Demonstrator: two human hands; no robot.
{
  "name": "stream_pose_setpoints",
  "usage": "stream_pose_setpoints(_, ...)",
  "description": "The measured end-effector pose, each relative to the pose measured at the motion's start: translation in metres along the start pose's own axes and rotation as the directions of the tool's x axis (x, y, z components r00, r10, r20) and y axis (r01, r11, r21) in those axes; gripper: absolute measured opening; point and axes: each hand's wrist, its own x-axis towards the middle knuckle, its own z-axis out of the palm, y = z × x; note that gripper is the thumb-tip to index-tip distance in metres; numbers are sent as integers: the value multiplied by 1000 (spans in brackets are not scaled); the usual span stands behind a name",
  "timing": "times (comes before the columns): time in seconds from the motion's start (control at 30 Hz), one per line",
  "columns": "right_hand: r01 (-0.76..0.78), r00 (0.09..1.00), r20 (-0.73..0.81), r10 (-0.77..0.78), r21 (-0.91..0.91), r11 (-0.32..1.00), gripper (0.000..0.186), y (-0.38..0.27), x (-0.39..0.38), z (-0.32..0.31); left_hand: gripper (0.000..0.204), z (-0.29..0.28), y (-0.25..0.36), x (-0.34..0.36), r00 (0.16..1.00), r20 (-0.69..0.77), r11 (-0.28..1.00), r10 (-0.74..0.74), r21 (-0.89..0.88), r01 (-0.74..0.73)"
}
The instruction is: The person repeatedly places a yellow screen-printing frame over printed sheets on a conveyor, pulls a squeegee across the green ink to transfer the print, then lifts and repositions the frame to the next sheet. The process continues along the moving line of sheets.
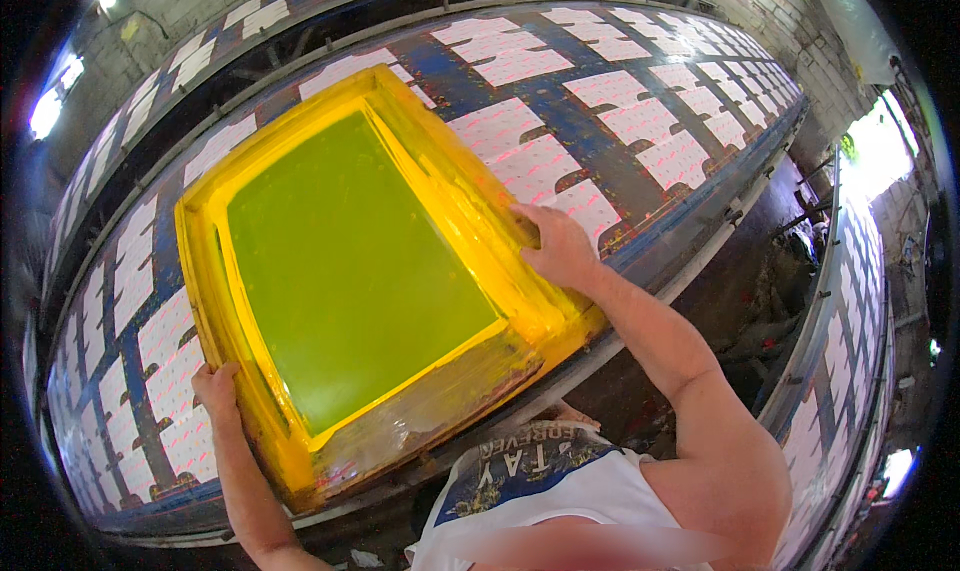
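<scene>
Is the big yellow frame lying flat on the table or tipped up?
Lying flat. The yellow frame rests on the long table, with the left hand and right hand gripping opposite sides.

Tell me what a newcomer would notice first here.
The big yellow frame with its green mesh lies at the centre on a long blue table. The left hand grips its near-left edge, the right hand its right edge. Rows of white patterned fabric pieces cover the table around it.

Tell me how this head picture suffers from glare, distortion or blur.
Head view: fisheye bends the long printing table and the yellow screen frame held by the left hand and right hand; windows at the rim blow out white; the centre stays sharp.
</scene>
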Motion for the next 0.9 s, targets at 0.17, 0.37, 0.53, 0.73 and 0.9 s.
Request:
stream_pose_setpoints(0.17,-60,998,-27,60,9,998,70,82,12,-29,27,55,70,-33,992,-44,993,115,45,-113)
stream_pose_setpoints(0.37,-132,989,-65,135,51,990,72,197,4,-57,30,139,165,-97,991,-88,977,104,195,-85)
stream_pose_setpoints(0.53,-183,981,-53,188,88,979,75,266,-2,-97,31,206,206,-143,995,-68,994,76,86,-70)
stream_pose_setpoints(0.73,-204,979,-6,205,93,975,76,304,-6,-131,36,240,238,-169,999,-34,998,17,62,-15)
stream_pose_setpoints(0.9,-188,981,-34,191,84,979,79,327,-11,-133,37,255,250,-177,999,-48,995,15,102,-10)
